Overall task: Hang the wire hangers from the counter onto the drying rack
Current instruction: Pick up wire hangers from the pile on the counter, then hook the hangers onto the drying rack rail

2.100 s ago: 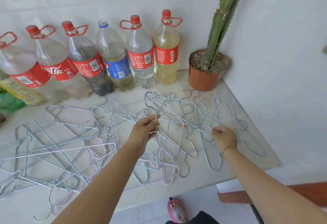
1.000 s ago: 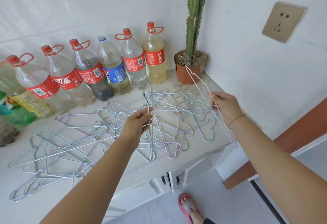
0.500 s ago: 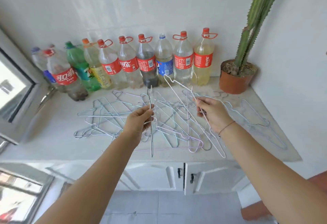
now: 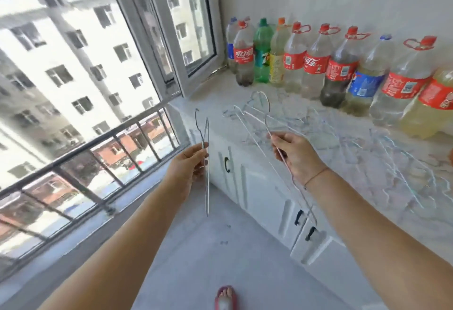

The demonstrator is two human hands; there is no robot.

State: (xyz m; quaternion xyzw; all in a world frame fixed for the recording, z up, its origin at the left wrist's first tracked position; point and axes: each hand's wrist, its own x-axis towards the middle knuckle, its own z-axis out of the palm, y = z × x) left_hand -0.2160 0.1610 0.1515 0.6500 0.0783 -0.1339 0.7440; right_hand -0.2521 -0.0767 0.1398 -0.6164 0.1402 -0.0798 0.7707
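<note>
My left hand (image 4: 190, 165) grips a thin wire hanger (image 4: 207, 187) seen edge-on, its hook up, held in the air off the counter's left end. My right hand (image 4: 295, 156) holds a pale wire hanger (image 4: 255, 123) by its neck, tilted, with its long side running down past my wrist over the cabinet front. Several more wire hangers (image 4: 382, 152) lie tangled on the marble counter (image 4: 220, 103) to the right. No drying rack is in view.
A row of large plastic bottles (image 4: 316, 64) lines the wall at the back of the counter. White cabinet doors (image 4: 259, 192) with black handles sit below it. To the left are a window (image 4: 73, 64) and a dark railing (image 4: 98, 148); grey floor lies below, with my sandalled foot (image 4: 225, 297).
The view has swung left from the counter toward the window. Both hands have lifted their hangers off the pile and carried them left, clear of the counter.
</note>
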